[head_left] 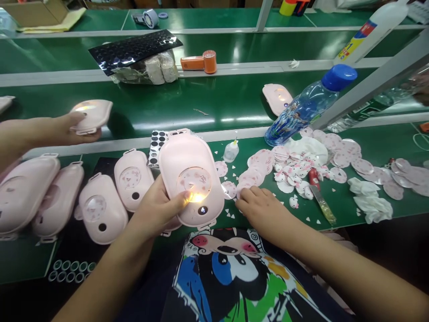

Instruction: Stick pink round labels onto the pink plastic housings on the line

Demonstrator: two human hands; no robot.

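My left hand point(161, 203) grips a pale pink plastic device point(191, 161) with rounded corners, the thumb on its round printed window. A yellow light glows under the thumb, and a small dark display below it is lit. My right hand point(259, 205) rests low on the bench with curled fingers at the edge of overlapping pink printed discs point(251, 176); whatever its fingertips pinch is hidden. Tiny white triangular pieces point(229, 213) lie between my hands. To the right are a pile of small white and pink character-head pieces point(293, 172) and a red-handled knife point(315, 179).
Several similar pink devices point(103, 208) stand at left. Another person's hand point(72, 123) holds one over the green conveyor point(201, 100), where another device point(277, 98) lies. A blue-capped bottle point(301, 107), a small dropper bottle point(231, 151) and crumpled white gloves point(370, 199) are around the discs.
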